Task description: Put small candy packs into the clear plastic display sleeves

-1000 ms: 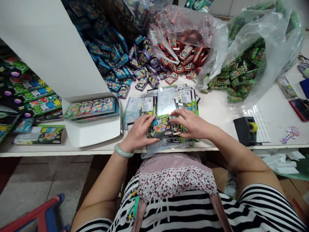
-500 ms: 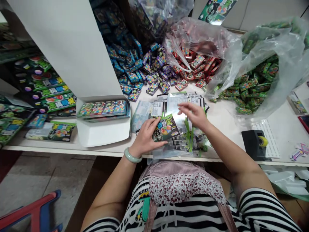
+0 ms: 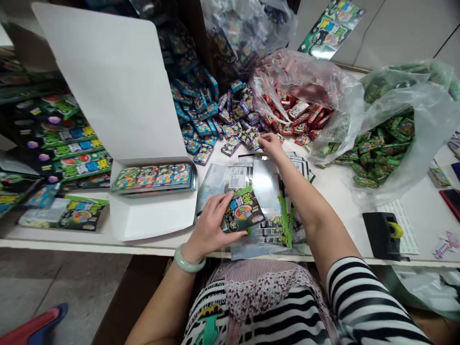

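Observation:
My left hand (image 3: pixel 208 227) grips the left end of a black and green printed packet (image 3: pixel 244 211), with the thumb along its lower edge and the fingers at the upper left. This packet lies tilted over a pile of flat clear-and-printed sleeves (image 3: pixel 264 179). My right hand (image 3: pixel 271 146) is stretched to the front of the heap, its fingertips closed on a small purple box (image 3: pixel 255 142). Beside that hand lie other purple boxes (image 3: pixel 231 146) and a partly hidden small red box (image 3: pixel 279 138).
An open white carton (image 3: pixel 154 215) on the left holds a row of small boxes (image 3: pixel 154 176). Blue boxes (image 3: pixel 201 127) heap up behind. Plastic bags of red boxes (image 3: pixel 300 112) and green boxes (image 3: pixel 384 143) stand at back right. A tape dispenser (image 3: pixel 383 237) sits near the front edge.
My right hand has moved from above the pile of sleeves up to the purple boxes, and its fingers have closed. My left hand stays on the printed packet. The camera view has shifted slightly.

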A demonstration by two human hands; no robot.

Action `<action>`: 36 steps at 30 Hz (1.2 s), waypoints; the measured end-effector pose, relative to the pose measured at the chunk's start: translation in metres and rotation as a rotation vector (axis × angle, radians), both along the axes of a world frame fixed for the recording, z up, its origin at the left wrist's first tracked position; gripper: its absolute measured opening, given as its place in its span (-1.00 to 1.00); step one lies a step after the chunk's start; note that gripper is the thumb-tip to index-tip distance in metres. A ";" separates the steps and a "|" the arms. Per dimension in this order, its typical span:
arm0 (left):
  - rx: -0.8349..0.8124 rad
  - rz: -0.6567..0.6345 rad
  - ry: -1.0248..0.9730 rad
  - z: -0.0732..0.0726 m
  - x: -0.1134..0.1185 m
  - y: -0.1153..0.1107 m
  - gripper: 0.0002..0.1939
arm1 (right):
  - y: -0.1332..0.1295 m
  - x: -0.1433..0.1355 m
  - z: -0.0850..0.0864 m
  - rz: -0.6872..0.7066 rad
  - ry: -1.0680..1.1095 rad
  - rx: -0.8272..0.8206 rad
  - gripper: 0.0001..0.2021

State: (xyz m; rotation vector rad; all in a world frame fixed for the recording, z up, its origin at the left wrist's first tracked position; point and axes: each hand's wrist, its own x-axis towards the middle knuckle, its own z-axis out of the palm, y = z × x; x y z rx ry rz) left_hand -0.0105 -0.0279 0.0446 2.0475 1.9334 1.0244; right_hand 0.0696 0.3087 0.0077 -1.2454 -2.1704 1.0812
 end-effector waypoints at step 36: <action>-0.142 -0.072 0.082 -0.004 0.019 0.019 -0.01 | -0.147 0.206 0.095 0.648 -0.115 0.565 -0.44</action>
